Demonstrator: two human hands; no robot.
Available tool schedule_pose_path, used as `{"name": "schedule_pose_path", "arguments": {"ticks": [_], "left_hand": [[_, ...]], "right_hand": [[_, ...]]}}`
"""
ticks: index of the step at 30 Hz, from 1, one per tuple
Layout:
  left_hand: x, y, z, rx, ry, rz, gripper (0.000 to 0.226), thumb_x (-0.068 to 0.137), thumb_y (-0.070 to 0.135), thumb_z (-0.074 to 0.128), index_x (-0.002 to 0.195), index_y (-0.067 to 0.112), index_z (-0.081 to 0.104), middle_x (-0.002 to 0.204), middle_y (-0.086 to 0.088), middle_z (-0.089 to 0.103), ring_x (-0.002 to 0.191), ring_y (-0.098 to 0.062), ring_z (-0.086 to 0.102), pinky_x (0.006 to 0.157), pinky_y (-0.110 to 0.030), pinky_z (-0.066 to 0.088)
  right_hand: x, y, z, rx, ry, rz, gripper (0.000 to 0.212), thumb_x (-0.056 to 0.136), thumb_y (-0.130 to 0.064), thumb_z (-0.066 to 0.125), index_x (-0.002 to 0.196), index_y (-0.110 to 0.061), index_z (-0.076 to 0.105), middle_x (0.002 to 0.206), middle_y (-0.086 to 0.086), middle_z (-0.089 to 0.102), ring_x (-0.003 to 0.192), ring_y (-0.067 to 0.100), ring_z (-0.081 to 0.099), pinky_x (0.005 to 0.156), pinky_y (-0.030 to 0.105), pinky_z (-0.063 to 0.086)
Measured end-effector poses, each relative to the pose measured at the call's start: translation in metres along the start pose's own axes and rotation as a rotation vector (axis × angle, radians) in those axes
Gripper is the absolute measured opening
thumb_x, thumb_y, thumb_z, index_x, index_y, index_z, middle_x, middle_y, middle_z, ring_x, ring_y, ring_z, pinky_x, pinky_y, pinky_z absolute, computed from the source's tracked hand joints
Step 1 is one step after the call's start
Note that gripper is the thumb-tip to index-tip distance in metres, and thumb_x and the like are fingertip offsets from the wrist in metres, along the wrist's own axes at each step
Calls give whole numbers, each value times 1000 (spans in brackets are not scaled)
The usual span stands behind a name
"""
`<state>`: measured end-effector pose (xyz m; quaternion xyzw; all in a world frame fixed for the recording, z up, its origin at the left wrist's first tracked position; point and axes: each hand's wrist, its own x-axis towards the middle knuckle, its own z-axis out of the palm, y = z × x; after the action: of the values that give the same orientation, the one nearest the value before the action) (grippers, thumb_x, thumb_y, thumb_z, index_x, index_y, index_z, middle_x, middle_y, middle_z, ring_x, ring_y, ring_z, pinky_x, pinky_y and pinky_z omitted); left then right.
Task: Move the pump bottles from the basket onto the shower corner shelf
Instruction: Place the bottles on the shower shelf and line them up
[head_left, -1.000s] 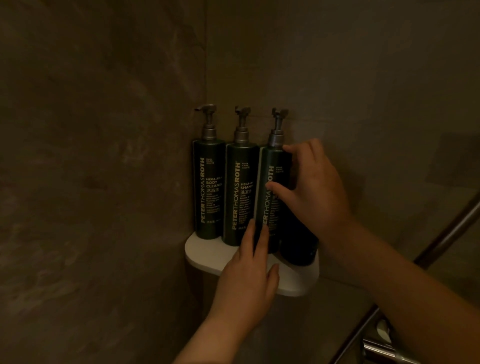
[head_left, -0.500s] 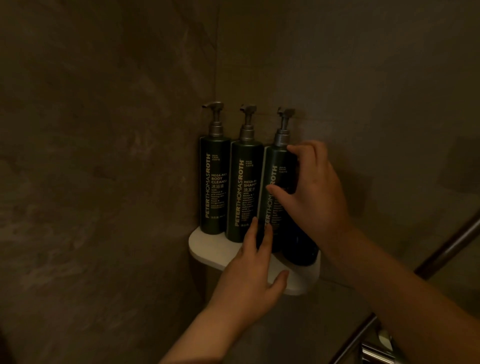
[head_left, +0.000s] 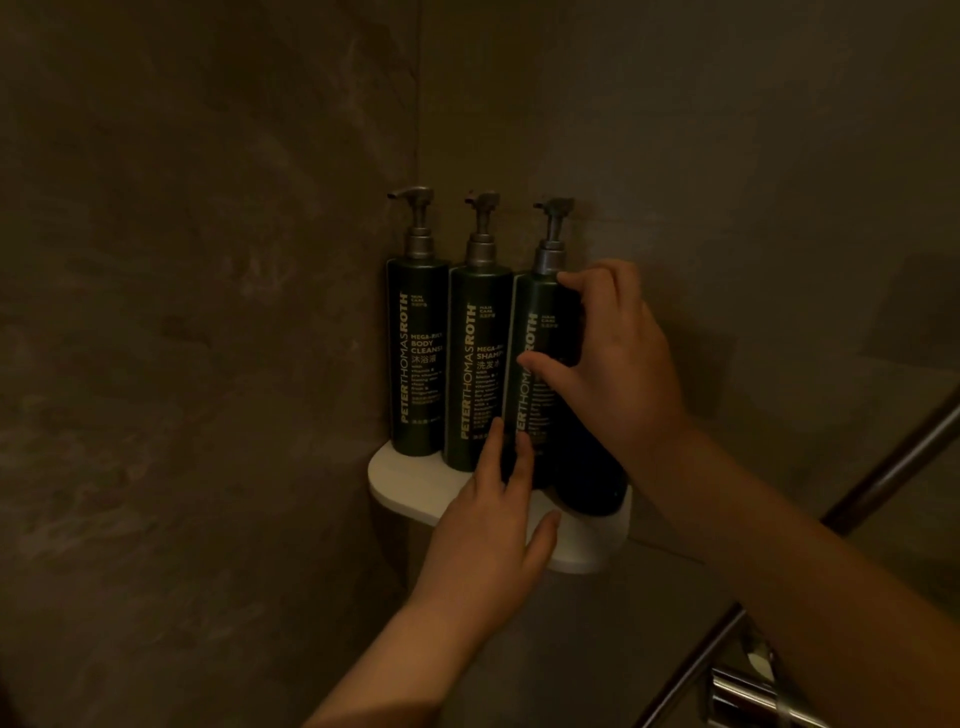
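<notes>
Three dark green pump bottles stand upright in a row on the white corner shelf (head_left: 400, 478): the body cleanser bottle (head_left: 418, 358) on the left, the shampoo bottle (head_left: 480, 364) in the middle, a third bottle (head_left: 535, 322) on the right. My right hand (head_left: 618, 364) grips the third bottle's upper body, thumb across its label. My left hand (head_left: 488, 525) has two straight fingers against that bottle's lower front, its thumb over the shelf's front. A dark rounded object (head_left: 592, 488) sits on the shelf under my right wrist. No basket is in view.
Brown stone walls (head_left: 208, 312) meet in the corner behind the shelf. A slanted metal rail (head_left: 883, 467) runs up the right side, with a chrome fixture (head_left: 753, 691) at the lower right.
The view has shifted a little. My left thumb has spread outward over the shelf's front. Both hands stay on the right bottle, and the bottles stand where they were.
</notes>
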<state>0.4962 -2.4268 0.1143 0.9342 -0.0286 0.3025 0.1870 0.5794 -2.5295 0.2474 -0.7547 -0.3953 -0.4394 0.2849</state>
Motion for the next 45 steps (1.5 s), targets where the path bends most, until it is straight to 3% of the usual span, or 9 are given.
{"name": "schedule_pose_path", "arguments": {"ticks": [9,15,17,19,25,31,40,43,45], "left_hand": [[-4,2,-1,-8,51,-16,71,94,52,34,147,30,-9,156,9,-17,140,-13,17,107,-24,23],[-8,13,-1,-51,159,8,64,93,45,42,148,30,12,153,10,13,136,-6,19,106,-22,23],[-8,19,1,-73,167,12,63,93,42,44,147,29,15,149,8,20,133,-4,21,105,-20,23],[-8,26,4,-100,171,10,62,93,40,46,147,30,16,146,9,23,130,-2,23,103,-19,24],[-5,38,12,-179,166,-19,66,93,39,48,147,31,10,147,8,25,129,-4,28,105,-25,32],[-1,45,14,-250,171,-27,66,94,39,47,147,33,9,146,8,26,128,-2,30,101,-20,30],[-1,51,13,-302,210,-59,78,86,58,48,143,44,-2,145,17,20,121,11,22,96,-18,28],[-2,55,11,-338,228,-78,86,83,61,51,139,51,-13,149,14,20,130,2,26,101,-23,30],[-2,58,11,-344,236,-78,90,82,60,54,135,54,-19,150,13,20,127,5,23,100,-22,28]], "right_hand": [[-8,8,-17,31,-110,-51,62,82,-35,66,135,-16,40,132,3,42,115,14,47,94,27,42],[-15,33,-43,131,-157,76,24,95,-23,48,117,-17,58,105,-9,52,100,10,52,81,15,36],[-18,41,-50,155,-226,117,22,96,-20,46,112,-20,62,102,-9,53,96,5,51,78,9,36],[-18,43,-54,169,-256,120,25,95,-15,47,115,-20,62,105,-7,55,99,7,53,82,13,39],[-16,40,-54,99,-339,80,37,93,-4,49,126,-16,58,117,0,51,107,10,48,90,18,39],[-11,40,-59,153,-291,98,26,91,-5,56,113,-13,67,102,8,54,98,22,54,86,34,47],[-5,36,-69,165,-338,88,22,90,-15,60,109,-20,68,85,-13,46,81,4,49,71,13,36],[-8,34,-71,122,-321,73,21,90,-17,60,107,-23,69,83,-18,42,87,9,47,73,18,35],[-11,30,-70,123,-300,79,21,90,-17,59,107,-23,69,82,-19,41,92,12,47,76,21,36]]}}
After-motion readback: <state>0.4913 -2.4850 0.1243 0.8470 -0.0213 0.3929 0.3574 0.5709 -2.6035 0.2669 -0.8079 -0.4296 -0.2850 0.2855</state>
